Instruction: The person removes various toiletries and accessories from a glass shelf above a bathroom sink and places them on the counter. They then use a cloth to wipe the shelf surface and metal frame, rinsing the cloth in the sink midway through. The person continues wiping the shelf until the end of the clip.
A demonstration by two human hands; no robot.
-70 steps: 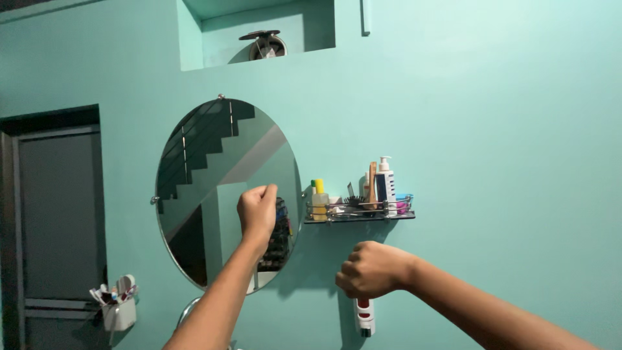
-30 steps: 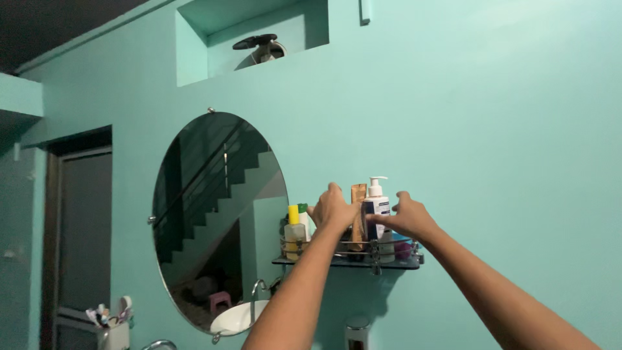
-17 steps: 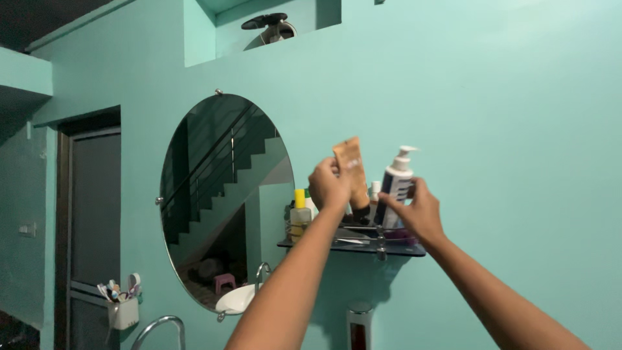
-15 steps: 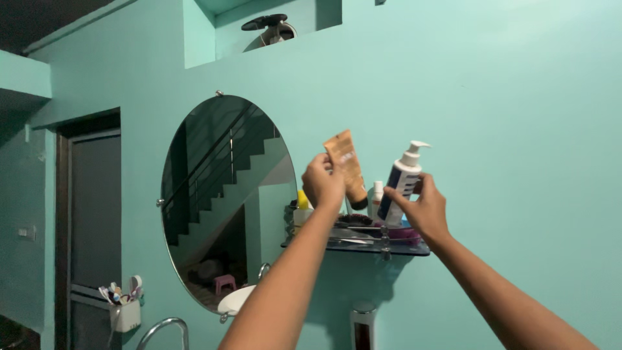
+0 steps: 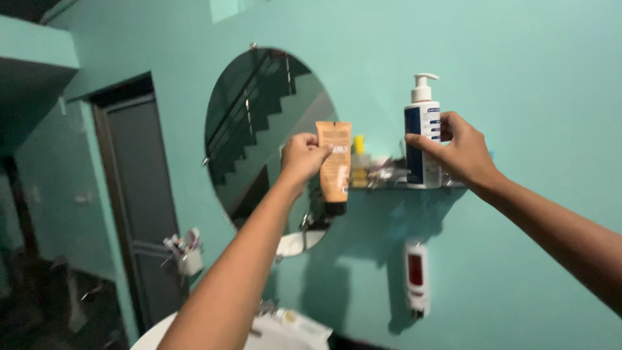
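Fingers (image 5: 324, 150) of left hand (image 5: 299, 157) pinching orange tube (image 5: 334, 166), cap down, before mirror (image 5: 272, 129); right hand (image 5: 461, 150) closed round white pump bottle (image 5: 423, 133) above shelf (image 5: 395, 183). Loose pinch: likely slip, drop into sink.

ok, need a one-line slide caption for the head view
Left hand holds an orange tube cap-down; right hand grips a white pump bottle by a wall shelf beside a round mirror.

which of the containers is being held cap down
The orange tube in the left hand: its dark cap points down. The white pump bottle stands pump up.
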